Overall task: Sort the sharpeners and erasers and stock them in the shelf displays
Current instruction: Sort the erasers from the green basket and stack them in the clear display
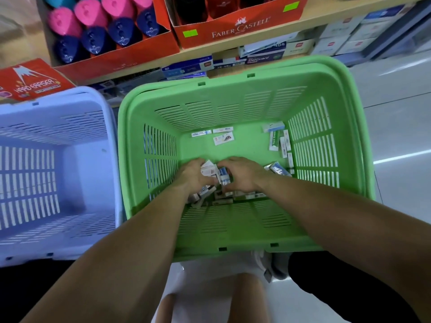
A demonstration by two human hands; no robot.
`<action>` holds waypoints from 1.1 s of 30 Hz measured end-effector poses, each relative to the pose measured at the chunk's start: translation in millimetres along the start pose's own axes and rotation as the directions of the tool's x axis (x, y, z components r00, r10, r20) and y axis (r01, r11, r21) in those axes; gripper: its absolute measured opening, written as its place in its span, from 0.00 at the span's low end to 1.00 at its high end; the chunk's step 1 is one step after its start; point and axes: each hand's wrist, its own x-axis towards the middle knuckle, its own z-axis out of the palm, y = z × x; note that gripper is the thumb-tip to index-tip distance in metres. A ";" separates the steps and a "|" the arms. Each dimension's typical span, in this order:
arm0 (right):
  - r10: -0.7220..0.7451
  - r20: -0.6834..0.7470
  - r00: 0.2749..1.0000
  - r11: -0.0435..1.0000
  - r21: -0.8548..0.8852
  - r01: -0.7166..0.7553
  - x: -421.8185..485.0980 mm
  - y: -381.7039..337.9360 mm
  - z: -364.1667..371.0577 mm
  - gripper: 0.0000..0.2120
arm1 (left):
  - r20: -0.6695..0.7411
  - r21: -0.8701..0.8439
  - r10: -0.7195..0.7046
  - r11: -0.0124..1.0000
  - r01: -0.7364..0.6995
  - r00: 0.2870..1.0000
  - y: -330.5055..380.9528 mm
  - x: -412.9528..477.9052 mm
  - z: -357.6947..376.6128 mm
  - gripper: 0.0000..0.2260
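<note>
Both my hands reach down into a green basket (233, 68). My left hand (193, 174) and my right hand (243, 174) curl from either side round a small heap of wrapped erasers (218, 173) near the basket's front wall. More erasers (224, 199) lie under my wrists. A few loose erasers (222, 138) rest at the middle back of the floor, and several more (279, 143) line the right wall. On the shelf above, pink sharpeners (91, 12) and dark blue sharpeners (93, 40) stand in a red display box (130, 54).
A pale blue basket (109, 127) stands left of the green one. A red "Hard Eraser" box (30, 80) sits behind it. A red Faber-Castell carton (240, 31) is on the upper shelf, with stacked small boxes (265, 54) on the lower shelf. Pale floor lies to the right.
</note>
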 end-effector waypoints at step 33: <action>0.107 -0.062 0.992 0.935 0.345 -0.079 -1.2 7.0 -2.4 0.40 | 0.075 -0.460 0.056 0.888 -0.015 0.996 11.5 0.7 8.3 0.12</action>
